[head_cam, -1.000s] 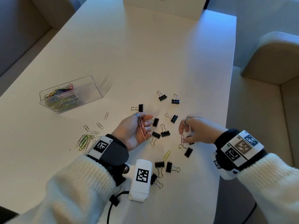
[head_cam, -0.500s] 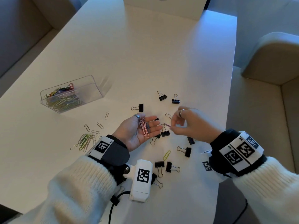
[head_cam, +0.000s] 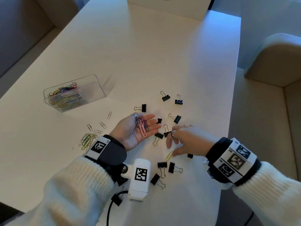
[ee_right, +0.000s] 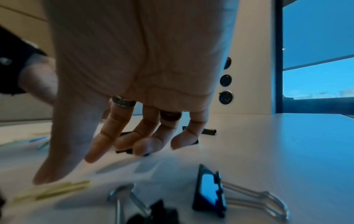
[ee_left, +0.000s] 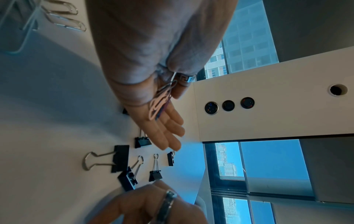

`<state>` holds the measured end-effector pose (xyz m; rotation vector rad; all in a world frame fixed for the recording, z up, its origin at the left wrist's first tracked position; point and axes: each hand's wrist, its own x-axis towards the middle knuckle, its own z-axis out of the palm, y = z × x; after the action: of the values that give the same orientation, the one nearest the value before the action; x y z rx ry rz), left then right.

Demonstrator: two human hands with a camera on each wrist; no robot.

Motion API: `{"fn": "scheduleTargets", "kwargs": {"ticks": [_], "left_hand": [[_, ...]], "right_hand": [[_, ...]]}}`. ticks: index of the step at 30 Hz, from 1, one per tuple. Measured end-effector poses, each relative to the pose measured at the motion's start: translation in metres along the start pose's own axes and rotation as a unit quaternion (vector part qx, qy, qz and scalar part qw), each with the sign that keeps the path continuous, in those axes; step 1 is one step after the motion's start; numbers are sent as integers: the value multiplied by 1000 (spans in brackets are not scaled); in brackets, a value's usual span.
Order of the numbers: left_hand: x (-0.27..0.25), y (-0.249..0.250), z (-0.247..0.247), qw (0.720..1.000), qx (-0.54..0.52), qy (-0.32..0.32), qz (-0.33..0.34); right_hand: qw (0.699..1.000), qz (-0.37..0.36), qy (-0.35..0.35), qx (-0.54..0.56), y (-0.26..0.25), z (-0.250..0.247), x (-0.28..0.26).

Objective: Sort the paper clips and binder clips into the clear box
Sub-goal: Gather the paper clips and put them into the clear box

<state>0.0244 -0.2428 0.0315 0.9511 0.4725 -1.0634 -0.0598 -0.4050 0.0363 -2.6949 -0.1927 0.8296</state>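
Note:
My left hand (head_cam: 149, 123) lies palm up with straight fingers; pink and purple paper clips (head_cam: 143, 128) rest on it, and the ringed thumb is folded over their upper ends (ee_left: 159, 106). My right hand (head_cam: 171, 150) hovers low over the table, fingers spread and empty, with its thumb tip right beside a yellow paper clip (head_cam: 169, 155) (ee_right: 53, 191). The clear box (head_cam: 97, 88) stands at the left; its left compartment holds several coloured paper clips (head_cam: 65, 99), and its right compartment looks bare. Several black binder clips (head_cam: 176, 119) lie scattered around both hands.
A heap of loose paper clips (head_cam: 87, 139) lies left of my left wrist. More binder clips (head_cam: 162, 167) sit near the front, under the white wrist camera (head_cam: 140, 178). The table's right edge (head_cam: 232, 111) is close to my right hand. A white box (head_cam: 162, 7) stands at the far end.
My right hand carried a purple clip to my left palm and left it there. It has since drawn back toward me, down to the yellow clip. My left hand stayed put.

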Motion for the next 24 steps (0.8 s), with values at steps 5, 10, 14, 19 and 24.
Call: {"fn": "scheduleTargets", "kwargs": {"ticks": [5, 10, 14, 19, 24], "left_hand": [[0, -1, 0, 1000, 2, -3, 4], [-1, 2, -3, 1000, 6, -5, 9], [-3, 7, -10, 1000, -3, -8, 14], [-6, 17, -22, 999, -21, 5, 27], [-16, 37, -43, 994, -85, -15, 60]], "right_hand": [[998, 12, -16, -60, -6, 6, 4], [995, 12, -43, -86, -9, 5, 8], [999, 7, -9, -36, -16, -2, 5], [962, 17, 222, 157, -38, -30, 25], [942, -20, 273, 196, -71, -41, 66]]}}
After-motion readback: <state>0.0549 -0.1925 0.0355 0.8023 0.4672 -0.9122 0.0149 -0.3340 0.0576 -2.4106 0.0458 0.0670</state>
